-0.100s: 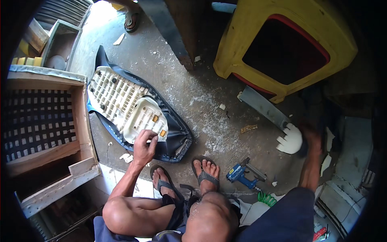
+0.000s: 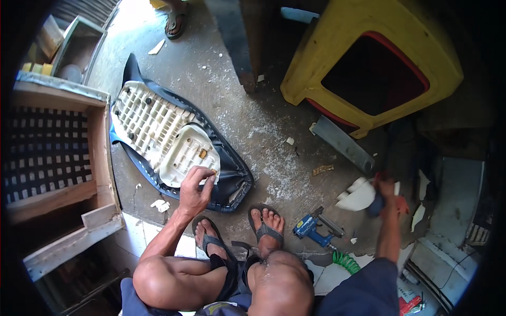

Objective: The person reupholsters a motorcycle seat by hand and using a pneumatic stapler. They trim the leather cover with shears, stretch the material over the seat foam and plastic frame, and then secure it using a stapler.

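Observation:
A motorcycle seat (image 2: pixel 153 118) lies upside down on the floor to the left, its white ribbed base ringed by a black cover. My left hand (image 2: pixel 195 192) is at the near end of that base, thumb and forefinger close together over a small brown pad; what they hold, if anything, is hidden. Another brown pad (image 2: pixel 202 153) shows just beyond. Over on the right, my right hand (image 2: pixel 388 188) is at a red thing (image 2: pixel 401 204) beside a white notched piece (image 2: pixel 356 196). Blur and shade hide its fingers and what it touches.
A blue staple gun (image 2: pixel 312 228) with a green coiled hose (image 2: pixel 345 261) lies near my foot. Beyond are a yellow stool (image 2: pixel 300 68), a grey metal strip (image 2: pixel 342 143) and scattered white scraps. A wooden frame (image 2: pixel 103 152) stands left; another person's foot (image 2: pixel 174 25) shows far off.
My right hand has moved left, and the white notched piece has shifted left and turned. A red thing now shows by that hand. My left hand has barely moved, its fingertips now over the brown pad.

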The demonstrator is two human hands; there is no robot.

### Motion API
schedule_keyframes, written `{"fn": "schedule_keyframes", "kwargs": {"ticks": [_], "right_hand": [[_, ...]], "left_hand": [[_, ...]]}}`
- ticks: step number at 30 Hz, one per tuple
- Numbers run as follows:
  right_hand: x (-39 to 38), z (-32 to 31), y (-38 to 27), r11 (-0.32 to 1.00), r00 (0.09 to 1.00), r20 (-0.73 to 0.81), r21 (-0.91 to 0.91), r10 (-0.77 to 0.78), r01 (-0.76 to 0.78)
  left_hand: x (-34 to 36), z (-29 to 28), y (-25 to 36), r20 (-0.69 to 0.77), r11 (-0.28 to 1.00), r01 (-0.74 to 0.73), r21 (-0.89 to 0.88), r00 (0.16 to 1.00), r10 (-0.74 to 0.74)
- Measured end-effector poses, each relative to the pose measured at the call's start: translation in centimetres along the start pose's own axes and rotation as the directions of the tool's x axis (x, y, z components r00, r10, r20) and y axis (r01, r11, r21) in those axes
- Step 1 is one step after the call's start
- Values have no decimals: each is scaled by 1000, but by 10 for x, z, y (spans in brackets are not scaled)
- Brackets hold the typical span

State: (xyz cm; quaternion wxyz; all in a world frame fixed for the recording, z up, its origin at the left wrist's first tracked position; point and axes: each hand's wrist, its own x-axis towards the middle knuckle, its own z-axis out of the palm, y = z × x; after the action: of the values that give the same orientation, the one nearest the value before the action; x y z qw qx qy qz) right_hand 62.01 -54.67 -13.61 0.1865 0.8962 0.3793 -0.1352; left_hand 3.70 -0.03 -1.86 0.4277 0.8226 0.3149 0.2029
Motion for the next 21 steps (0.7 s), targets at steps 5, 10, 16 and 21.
{"fn": "schedule_keyframes", "kwargs": {"ticks": [5, 10, 16, 21], "right_hand": [[-62, -63, -217, 493, 955, 7, 855, 295, -159], [-117, -195, -324, 617, 899, -221, 784, 378, -66], [-175, -269, -334, 813, 660, -582, 577, 475, -78], [-204, -342, -416, 176, 875, -300, 952, 379, 249]], "left_hand": [[-10, -3, 47, 83, 992, -55, -116, 994, 65], [-26, 23, 75, 347, 953, 2, -303, 931, 109], [-57, 36, 75, 451, 928, 65, -366, 885, 115], [-64, 40, 98, 668, 794, 372, -481, 742, 57]]}}
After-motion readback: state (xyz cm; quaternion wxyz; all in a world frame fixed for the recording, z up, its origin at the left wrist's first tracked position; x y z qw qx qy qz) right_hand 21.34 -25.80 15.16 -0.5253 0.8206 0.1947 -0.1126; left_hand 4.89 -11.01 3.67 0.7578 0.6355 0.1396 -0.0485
